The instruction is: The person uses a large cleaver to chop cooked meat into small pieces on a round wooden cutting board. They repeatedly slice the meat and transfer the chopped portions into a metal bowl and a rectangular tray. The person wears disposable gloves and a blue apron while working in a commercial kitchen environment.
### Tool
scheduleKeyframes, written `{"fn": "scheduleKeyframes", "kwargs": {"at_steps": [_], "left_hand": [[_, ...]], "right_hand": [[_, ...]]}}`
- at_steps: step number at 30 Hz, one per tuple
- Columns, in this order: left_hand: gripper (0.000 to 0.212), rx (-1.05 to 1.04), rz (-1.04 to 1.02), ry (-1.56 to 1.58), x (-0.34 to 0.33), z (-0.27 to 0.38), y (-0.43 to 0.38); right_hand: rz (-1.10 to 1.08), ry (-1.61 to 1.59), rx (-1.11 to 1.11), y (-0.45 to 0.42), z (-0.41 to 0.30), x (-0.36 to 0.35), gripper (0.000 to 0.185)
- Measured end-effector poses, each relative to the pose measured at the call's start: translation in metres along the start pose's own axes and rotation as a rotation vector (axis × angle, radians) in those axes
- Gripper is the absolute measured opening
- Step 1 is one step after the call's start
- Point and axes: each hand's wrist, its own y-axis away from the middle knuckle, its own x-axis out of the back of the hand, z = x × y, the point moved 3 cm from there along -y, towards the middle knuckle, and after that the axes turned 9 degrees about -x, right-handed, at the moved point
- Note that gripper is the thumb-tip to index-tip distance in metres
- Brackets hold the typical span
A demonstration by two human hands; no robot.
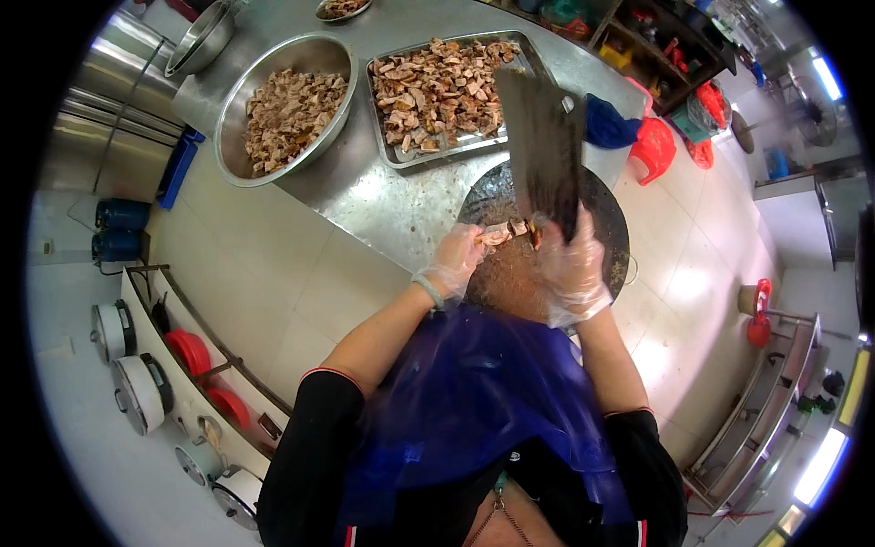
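My left hand (459,258), in a clear plastic glove, grips the near end of a strip of cooked meat (497,234) over the round chopping block (506,277). Cut pieces lie at the strip's right end. A broad cleaver (543,147), blurred by motion, is in my gloved right hand (573,263), its blade pointing away from me above the block. Beyond the block, a rectangular metal tray (410,163) holds many chopped meat pieces (437,89). To its left stands a large steel bowl (229,147) of smaller chopped meat (290,116).
The steel table (362,198) carries stacked metal bowls (202,41) and a small plate of meat (342,8) at the back. Dark blue cloth or plastic (610,123) and a red plastic bag (653,150) sit at its right edge. Pots (140,393) line a rack at the left.
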Motion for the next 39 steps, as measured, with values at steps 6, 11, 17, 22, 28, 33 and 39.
{"fn": "scheduleKeyframes", "kwargs": {"at_steps": [6,11,17,22,28,33,39], "left_hand": [[0.019,0.122,-0.118,0.029,0.018,0.02,-0.012],[0.019,0.161,-0.003,0.11,0.007,0.016,-0.012],[0.02,0.119,0.041,0.13,-0.014,0.009,-0.023],[0.024,0.052,0.02,0.055,0.002,0.018,-0.013],[0.021,0.027,0.065,0.12,0.0,0.005,-0.005],[0.012,0.031,0.158,0.184,0.007,0.002,0.003],[0.006,-0.051,0.064,0.066,0.019,0.01,-0.001]], "right_hand": [[-0.506,0.533,-0.209,0.001,0.088,-0.051,0.033],[-0.229,0.424,-0.234,-0.03,0.052,-0.019,0.034],[-0.021,0.22,-0.113,-0.007,-0.005,0.0,0.036],[-0.567,0.595,-0.342,-0.003,0.08,-0.047,0.048],[-0.11,0.356,-0.001,-0.02,0.039,-0.013,0.051],[0.021,0.174,-0.004,0.005,-0.019,-0.014,0.034],[-0.551,0.585,-0.272,-0.006,0.08,-0.059,0.036]]}}
